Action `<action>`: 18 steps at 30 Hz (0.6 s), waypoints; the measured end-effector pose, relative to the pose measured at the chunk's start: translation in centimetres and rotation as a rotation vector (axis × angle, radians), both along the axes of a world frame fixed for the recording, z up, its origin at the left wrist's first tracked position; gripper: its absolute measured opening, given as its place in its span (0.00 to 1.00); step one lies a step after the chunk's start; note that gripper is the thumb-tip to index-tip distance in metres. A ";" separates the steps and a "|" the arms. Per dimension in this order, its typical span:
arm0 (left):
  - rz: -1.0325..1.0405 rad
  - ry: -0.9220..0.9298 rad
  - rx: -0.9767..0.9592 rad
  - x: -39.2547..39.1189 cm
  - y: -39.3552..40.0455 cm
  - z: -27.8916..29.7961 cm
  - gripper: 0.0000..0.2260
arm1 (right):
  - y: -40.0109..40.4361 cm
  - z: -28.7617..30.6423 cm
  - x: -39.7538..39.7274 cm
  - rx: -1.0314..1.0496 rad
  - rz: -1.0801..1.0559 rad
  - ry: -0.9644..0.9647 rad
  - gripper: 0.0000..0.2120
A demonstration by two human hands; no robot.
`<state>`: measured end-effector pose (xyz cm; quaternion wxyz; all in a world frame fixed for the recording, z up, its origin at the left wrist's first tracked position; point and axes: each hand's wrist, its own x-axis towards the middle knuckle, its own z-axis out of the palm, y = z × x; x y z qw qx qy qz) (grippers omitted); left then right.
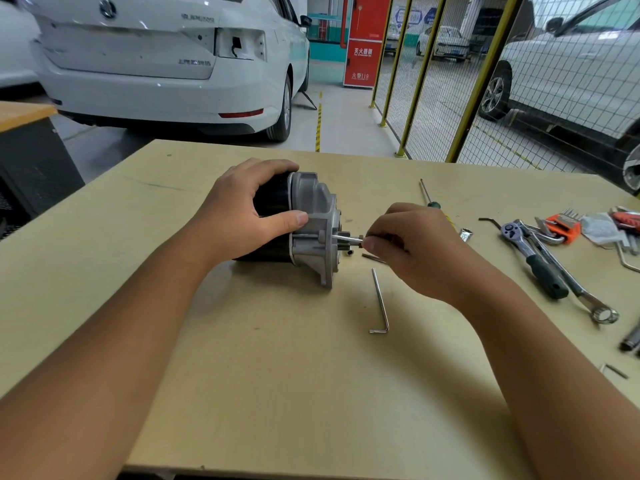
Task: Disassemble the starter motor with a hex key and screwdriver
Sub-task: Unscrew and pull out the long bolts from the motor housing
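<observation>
The starter motor (298, 226) lies on its side near the middle of the table (277, 393), its long axis running left to right, the black can toward the person's left and the grey cast nose housing facing right. The left hand (242, 216) is wrapped over the black body, thumb pressed against the housing edge, holding the motor steady. Just right of the motor, the right hand (412, 247) pinches a long bolt (349, 240) between thumb and fingertips; the bolt sticks out of the housing face along the motor's axis, part of its shank showing, so I judge it is loosened and being drawn out by hand. A hex key (380, 303) lies on the table just in front of the motor's nose, set down and untouched. A screwdriver (426, 194) lies beyond the right hand, behind and to the right of the motor. Well to the motor's right sit a ratchet (533, 258), a spanner (581, 292) and an orange key set (562, 226). The housing and can are still joined, so the work looks early: fasteners coming out, with separating the housing, the can and the inner parts all left to do.
</observation>
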<state>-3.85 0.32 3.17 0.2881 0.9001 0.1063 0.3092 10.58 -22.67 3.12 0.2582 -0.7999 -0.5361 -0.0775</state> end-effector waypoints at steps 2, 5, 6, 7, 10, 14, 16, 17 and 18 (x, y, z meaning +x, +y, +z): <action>0.001 0.000 -0.002 0.0 0.0 0.1 0.31 | 0.1 0.0 0.0 0.004 -0.005 -0.014 0.05; -0.002 0.004 0.000 0.0 -0.1 0.1 0.31 | 0.1 0.1 -0.1 0.020 -0.021 -0.041 0.05; -0.001 0.007 0.003 0.0 -0.1 0.1 0.32 | 0.1 0.2 -0.1 0.020 -0.023 -0.046 0.05; 0.000 0.010 0.004 0.0 0.0 0.1 0.32 | 0.1 0.2 -0.1 0.017 -0.027 -0.050 0.05; -0.003 0.009 0.001 -0.1 -0.1 0.1 0.32 | 0.1 0.3 -0.3 0.013 -0.045 -0.059 0.04; -0.004 0.007 0.000 -0.1 0.0 0.1 0.32 | 0.0 0.5 -0.3 0.014 -0.042 -0.068 0.03; -0.003 0.006 -0.001 -0.1 -0.1 0.1 0.32 | 0.0 0.4 -0.2 0.021 -0.029 -0.061 0.03; -0.004 0.005 -0.002 -0.1 -0.1 0.1 0.32 | 0.0 0.4 -0.1 0.023 -0.028 -0.052 0.03; -0.005 0.004 -0.003 -0.1 -0.1 0.1 0.31 | 0.0 0.3 -0.1 0.021 -0.032 -0.039 0.04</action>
